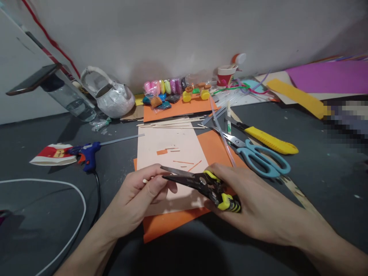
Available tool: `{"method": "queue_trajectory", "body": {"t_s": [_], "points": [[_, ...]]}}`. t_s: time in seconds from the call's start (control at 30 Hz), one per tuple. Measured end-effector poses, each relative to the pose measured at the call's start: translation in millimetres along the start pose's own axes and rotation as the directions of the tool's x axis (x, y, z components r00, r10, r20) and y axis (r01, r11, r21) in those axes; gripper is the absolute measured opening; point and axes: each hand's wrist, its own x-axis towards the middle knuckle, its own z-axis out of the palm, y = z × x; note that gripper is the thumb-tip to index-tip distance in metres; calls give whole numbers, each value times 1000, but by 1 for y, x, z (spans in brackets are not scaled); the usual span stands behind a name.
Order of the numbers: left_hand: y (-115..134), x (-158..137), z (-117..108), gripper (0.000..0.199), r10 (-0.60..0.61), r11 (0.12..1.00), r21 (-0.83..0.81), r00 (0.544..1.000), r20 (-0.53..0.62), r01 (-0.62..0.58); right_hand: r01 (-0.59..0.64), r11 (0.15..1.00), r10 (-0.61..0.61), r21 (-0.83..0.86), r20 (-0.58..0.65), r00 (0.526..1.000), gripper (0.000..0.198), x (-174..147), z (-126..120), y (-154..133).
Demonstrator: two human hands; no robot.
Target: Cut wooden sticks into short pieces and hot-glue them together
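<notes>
My left hand [136,199] is closed, thumb against fingers, on a thin wooden stick; its pale end [145,181] pokes out on the left. In my right hand [247,201] are black-and-yellow snips [195,181], their handles in my grip. The slightly parted blades point left and reach the left fingertips; whether they touch the stick I cannot tell. Below both hands lies a pale sheet [152,142] over orange paper [161,230]. Short stick bits, orange strips and an orange scrap [161,152] are scattered on the sheet. Long thin sticks [169,125] lie across its far end.
Right: blue-handled scissors [260,161] and a yellow utility knife [270,140]. Left: a blue glue gun [91,153] on a red paper piece [51,155], plus a white cable [82,195]. Behind: a silver kettle-shaped pot [115,99], a bottle [70,101], clay packets [163,90] and a paper cup [226,76].
</notes>
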Motion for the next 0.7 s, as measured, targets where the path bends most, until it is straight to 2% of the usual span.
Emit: {"method": "queue_trajectory", "body": {"t_s": [0.2,0.4,0.57,0.7], "points": [[-2,1,-3,45,-36,999,-7,997,61,36,12,999,-10,-46,48,999,12,-2,-1,1],[-2,-2,-2,39,-9,1000,10,999,37,9,25,994,-22,-106,30,999,12,-4,-2,2],[-2,0,0,39,-28,998,-57,999,44,30,-19,1000,19,4,21,1000,10,-1,-1,0],[-2,1,-1,38,-10,995,-98,999,54,15,-3,1000,3,-12,38,999,14,0,0,1]]}}
